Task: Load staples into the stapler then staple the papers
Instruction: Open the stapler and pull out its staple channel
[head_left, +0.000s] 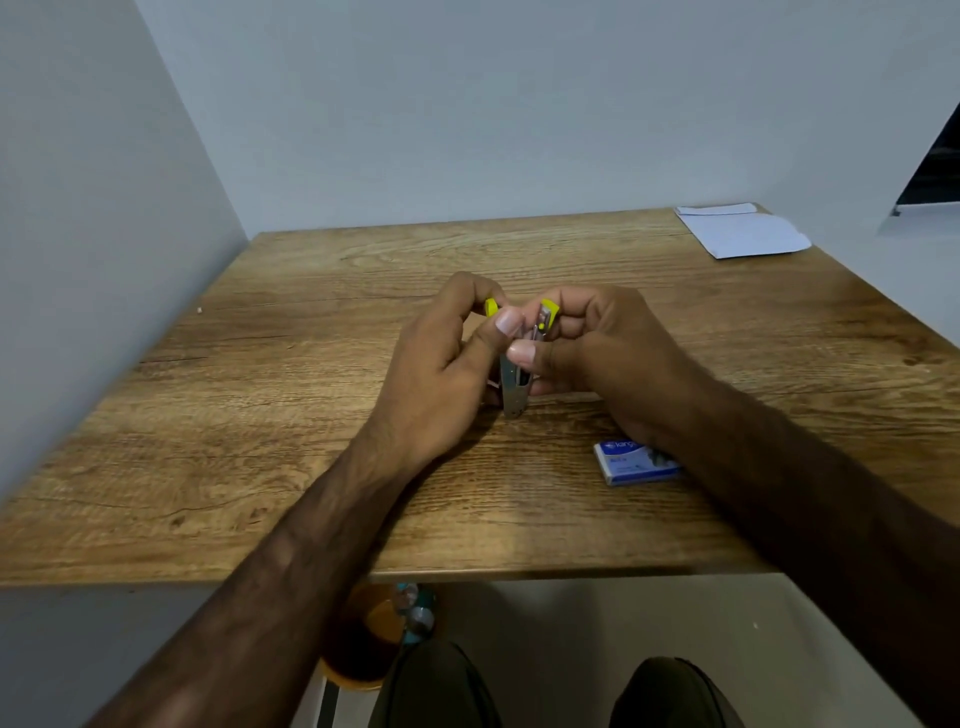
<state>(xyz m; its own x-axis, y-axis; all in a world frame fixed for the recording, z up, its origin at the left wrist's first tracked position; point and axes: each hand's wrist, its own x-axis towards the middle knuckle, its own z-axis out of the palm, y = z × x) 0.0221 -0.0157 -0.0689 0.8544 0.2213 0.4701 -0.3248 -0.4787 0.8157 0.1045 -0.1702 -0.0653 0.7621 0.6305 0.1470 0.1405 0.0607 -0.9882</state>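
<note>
Both hands' grip holds the yellow-tipped stapler (514, 387) on the table (311, 415); blue staple box (636, 462) lettering blurred.

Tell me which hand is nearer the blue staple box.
Right. The right hand is just beyond the blue staple box, its wrist over the box's far edge; the left hand holds the stapler farther left.

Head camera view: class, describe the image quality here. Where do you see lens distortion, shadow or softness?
Head view: the wide-angle lens bows the brown wooden table edges and slants the walls; soft shadow falls beneath the left hand and right hand holding the yellow-and-metal stapler; the small blue staple box print is blurred; the white papers look sharp but lack detail.
</note>
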